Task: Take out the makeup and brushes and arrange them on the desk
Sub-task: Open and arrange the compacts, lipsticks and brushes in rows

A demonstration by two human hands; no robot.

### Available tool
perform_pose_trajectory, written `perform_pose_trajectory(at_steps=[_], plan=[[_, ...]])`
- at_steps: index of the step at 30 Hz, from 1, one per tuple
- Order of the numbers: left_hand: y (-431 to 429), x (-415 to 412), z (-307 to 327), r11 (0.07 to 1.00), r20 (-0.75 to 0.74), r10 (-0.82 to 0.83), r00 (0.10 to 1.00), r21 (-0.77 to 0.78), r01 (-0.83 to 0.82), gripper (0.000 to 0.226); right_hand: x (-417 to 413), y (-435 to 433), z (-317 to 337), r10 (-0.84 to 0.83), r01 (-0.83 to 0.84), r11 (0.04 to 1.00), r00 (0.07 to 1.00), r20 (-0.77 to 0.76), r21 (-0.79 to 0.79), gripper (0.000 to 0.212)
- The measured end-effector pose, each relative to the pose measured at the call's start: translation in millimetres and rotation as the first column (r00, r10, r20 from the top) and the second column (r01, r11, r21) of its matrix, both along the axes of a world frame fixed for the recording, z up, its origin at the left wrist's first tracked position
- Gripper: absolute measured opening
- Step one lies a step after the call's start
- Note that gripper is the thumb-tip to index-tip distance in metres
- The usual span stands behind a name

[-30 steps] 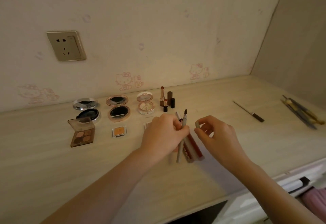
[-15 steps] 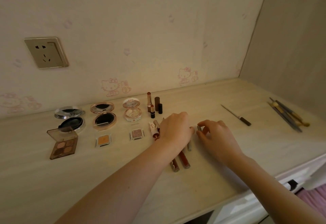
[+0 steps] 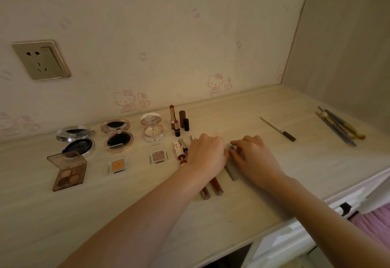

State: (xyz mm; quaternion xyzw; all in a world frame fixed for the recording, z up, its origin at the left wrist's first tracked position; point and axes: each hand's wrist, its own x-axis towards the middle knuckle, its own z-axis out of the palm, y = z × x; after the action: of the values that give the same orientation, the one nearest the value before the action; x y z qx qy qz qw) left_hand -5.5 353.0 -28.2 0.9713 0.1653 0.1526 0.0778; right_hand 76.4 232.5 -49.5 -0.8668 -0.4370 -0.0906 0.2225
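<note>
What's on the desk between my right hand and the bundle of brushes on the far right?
One thin white pencil with a dark cap lies alone between the right hand and the brushes; head view.

You are looking down at a pale wood-grain desk (image 3: 63, 215) that is running along a cream back wall (image 3: 168, 35). That wall is wearing faint pink cat prints (image 3: 126, 100), and a beige socket (image 3: 41, 60) is sitting on it at the left. At the right a plain side wall (image 3: 348, 46) is closing off the corner. Below the desk's front edge a white drawer front (image 3: 295, 238) with a black handle (image 3: 345, 208) is showing, with pink cloth (image 3: 371, 223) beside it. Dim, warm light is falling evenly.
</note>
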Motion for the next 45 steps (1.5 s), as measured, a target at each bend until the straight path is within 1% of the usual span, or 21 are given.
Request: perform_pose_trajectory(at_steps=[5, 9, 11, 15, 18, 24, 29, 31, 34, 37, 41, 45], plan=[[9.2, -14.2, -1.0, 0.996, 0.016, -0.088, 0.996, -0.008, 0.088, 0.036, -2.6, -9.4, -1.8, 0.060, -0.060, 0.998, 0.998, -0.017, 0.026, 0.034], [5.8, -27.3, -2.6, 0.992, -0.022, -0.128, 0.992, -0.024, 0.127, 0.042, -3.1, -13.9, -3.4, 0.078, -0.078, 0.997, 0.997, -0.019, 0.012, 0.036], [2.8, -31.9, -3.5, 0.993, -0.022, -0.118, 0.993, -0.017, 0.118, 0.044, -3.8, -14.8, -3.7, 0.081, -0.081, 0.997, 0.997, -0.012, 0.012, 0.035], [1.2, -37.0, -5.5, 0.996, 0.023, -0.091, 0.996, 0.004, 0.091, 0.045, -5.9, -15.7, -3.9, 0.109, -0.109, 0.994, 0.994, 0.004, 0.011, 0.036], [0.1, -36.9, -5.9, 0.997, 0.034, -0.076, 0.997, -0.028, 0.077, 0.047, -7.6, -15.8, -4.8, 0.121, -0.121, 0.992, 0.993, 0.006, 0.030, 0.035], [0.8, -36.2, -7.0, 0.999, 0.055, -0.038, 0.998, -0.037, 0.040, 0.040, -11.8, -6.6, -4.4, 0.147, -0.148, 0.989, 0.989, 0.009, 0.027, 0.032], [8.0, -38.3, -11.9, 0.997, -0.005, -0.003, 1.000, -0.081, 0.002, 0.055, -12.4, 1.7, -3.9, 0.160, -0.159, 0.987, 0.987, -0.009, 0.032, 0.031], [10.5, -38.8, -12.2, 0.997, -0.018, 0.011, 1.000, -0.078, -0.012, 0.058, -11.4, 4.9, -3.0, 0.163, -0.162, 0.987, 0.986, -0.023, 0.020, 0.030], [12.4, -39.9, -11.6, 0.997, 0.004, 0.028, 1.000, -0.066, -0.028, 0.058, -9.8, 8.4, -2.4, 0.171, -0.170, 0.985, 0.984, -0.049, 0.018, 0.031], [13.8, -41.0, -12.1, 0.995, 0.002, 0.006, 1.000, -0.104, -0.006, 0.062, -9.0, 11.8, -2.9, 0.185, -0.184, 0.983, 0.980, -0.070, 0.026, 0.032], [16.7, -41.4, -11.9, 0.991, -0.022, -0.005, 1.000, -0.136, 0.002, 0.051, -7.4, 14.4, -2.8, 0.204, -0.203, 0.979, 0.975, -0.089, 0.025, 0.032], [20.0, -41.5, -11.7, 0.992, -0.034, -0.003, 0.999, -0.123, -0.001, 0.048, -5.6, 12.7, -2.5, 0.230, -0.227, 0.973, 0.967, -0.109, 0.033, 0.029]])
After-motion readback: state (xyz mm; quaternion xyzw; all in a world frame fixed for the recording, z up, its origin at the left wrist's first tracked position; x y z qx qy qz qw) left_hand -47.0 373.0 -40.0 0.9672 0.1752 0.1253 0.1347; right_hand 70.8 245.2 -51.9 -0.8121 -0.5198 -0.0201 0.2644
